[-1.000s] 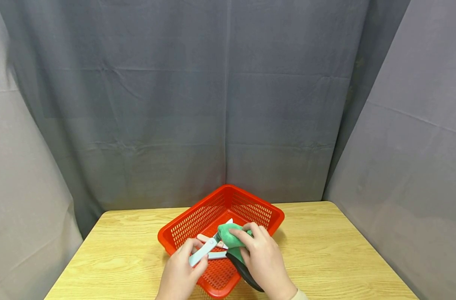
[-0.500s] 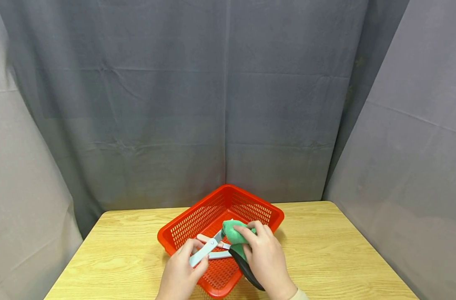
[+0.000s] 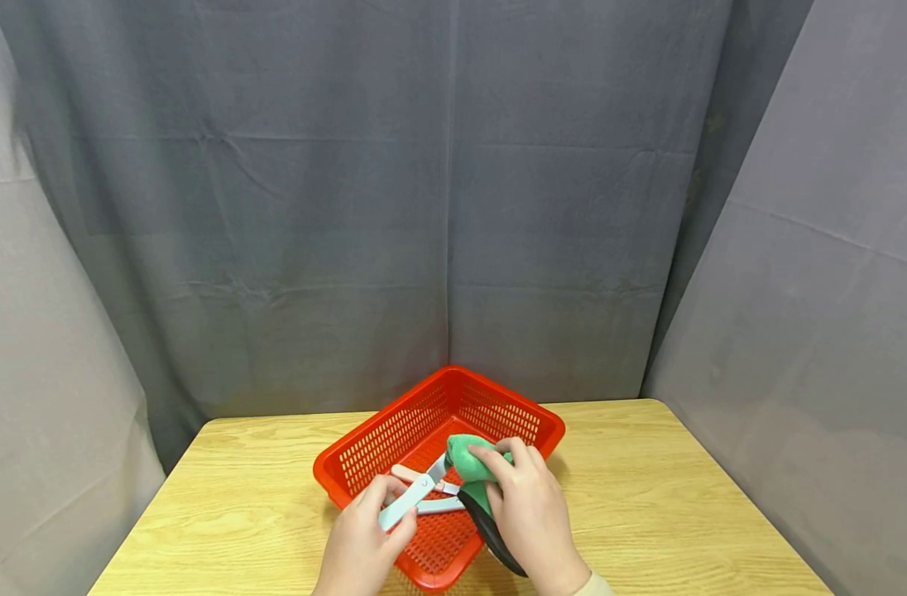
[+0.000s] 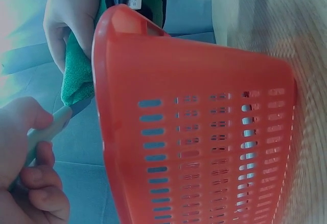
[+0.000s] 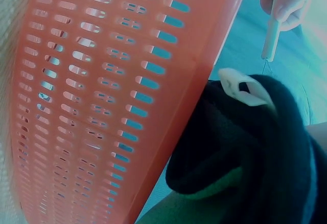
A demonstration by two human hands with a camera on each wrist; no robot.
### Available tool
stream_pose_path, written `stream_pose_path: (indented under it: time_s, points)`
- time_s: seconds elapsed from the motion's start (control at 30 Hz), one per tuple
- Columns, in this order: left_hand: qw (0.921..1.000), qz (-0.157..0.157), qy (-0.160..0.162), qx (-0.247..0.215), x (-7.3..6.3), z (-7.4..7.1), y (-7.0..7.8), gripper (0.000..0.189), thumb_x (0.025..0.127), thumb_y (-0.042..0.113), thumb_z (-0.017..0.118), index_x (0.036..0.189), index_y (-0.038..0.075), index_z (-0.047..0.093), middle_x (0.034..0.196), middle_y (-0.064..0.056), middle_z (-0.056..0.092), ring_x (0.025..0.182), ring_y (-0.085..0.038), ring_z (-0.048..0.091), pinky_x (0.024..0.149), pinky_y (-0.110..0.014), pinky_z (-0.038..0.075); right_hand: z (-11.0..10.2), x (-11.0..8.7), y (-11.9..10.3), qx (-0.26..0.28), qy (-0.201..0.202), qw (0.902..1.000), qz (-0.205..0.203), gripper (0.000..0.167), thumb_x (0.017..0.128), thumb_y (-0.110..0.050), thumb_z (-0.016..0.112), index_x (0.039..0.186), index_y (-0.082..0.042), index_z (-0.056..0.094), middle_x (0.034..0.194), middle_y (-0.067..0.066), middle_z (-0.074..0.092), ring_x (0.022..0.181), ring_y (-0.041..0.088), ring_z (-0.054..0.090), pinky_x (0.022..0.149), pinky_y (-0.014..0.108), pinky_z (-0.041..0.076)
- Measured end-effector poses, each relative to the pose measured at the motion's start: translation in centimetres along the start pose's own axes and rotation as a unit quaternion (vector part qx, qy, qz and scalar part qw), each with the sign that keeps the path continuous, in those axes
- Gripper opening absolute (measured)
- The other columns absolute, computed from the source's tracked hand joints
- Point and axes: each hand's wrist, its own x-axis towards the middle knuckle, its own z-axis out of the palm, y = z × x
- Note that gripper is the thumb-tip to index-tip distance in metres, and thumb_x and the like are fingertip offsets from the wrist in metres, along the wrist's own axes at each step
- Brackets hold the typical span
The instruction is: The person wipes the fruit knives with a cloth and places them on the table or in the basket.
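Note:
A knife [image 3: 407, 503] with a pale blue handle is in my left hand [image 3: 360, 538], gripped by the handle over the basket's near left side. My right hand [image 3: 531, 513] pinches a green cloth [image 3: 470, 457] with black edging round the end of the blade, hiding the tip. Part of the blade shows bare between handle and cloth. The black edging [image 3: 491, 534] hangs below my right hand; a white tag [image 5: 245, 87] shows on it in the right wrist view. Inside the red basket [image 3: 327, 473] lie a pink-handled knife [image 3: 406, 473] and a pale blue handle [image 3: 440, 505], partly covered.
The basket has perforated walls and stands at an angle on a wooden table [image 3: 647, 488]. Grey curtains [image 3: 334, 207] hang behind the table, and lighter cloth walls [image 3: 811, 290] flank it.
My right hand and the cloth have slid a little right and up along the blade, away from the handle. More of the blade shows now. My left hand has hardly moved.

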Motion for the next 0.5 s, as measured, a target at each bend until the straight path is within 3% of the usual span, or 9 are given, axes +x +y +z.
stream_pose_path:
  time_s: [0.37, 0.5]
  points:
    - [0.9999, 0.007, -0.004, 0.007, -0.06, 0.09, -0.14, 0.031, 0.077, 0.008, 0.082, 0.095, 0.024, 0.062, 0.075, 0.017, 0.051, 0.064, 0.003, 0.043, 0.058, -0.019, 0.038, 0.00, 0.09, 0.01, -0.016, 0.016, 0.9995, 0.023, 0.055, 0.066, 0.003, 0.088, 0.113, -0.024, 0.077, 0.099, 0.005, 0.065, 0.081, 0.024, 0.060, 0.062, 0.036, 0.053]
    - [0.9997, -0.010, -0.017, 0.016, -0.09, 0.25, -0.38, 0.031, 0.077, 0.010, 0.082, 0.095, 0.024, 0.061, 0.075, 0.017, 0.051, 0.062, 0.003, 0.042, 0.057, -0.018, 0.038, -0.02, 0.09, -0.07, -0.015, 0.014, 0.9993, 0.032, 0.055, 0.066, 0.003, 0.088, 0.114, -0.024, 0.077, 0.101, 0.005, 0.065, 0.082, 0.023, 0.060, 0.063, 0.036, 0.053]
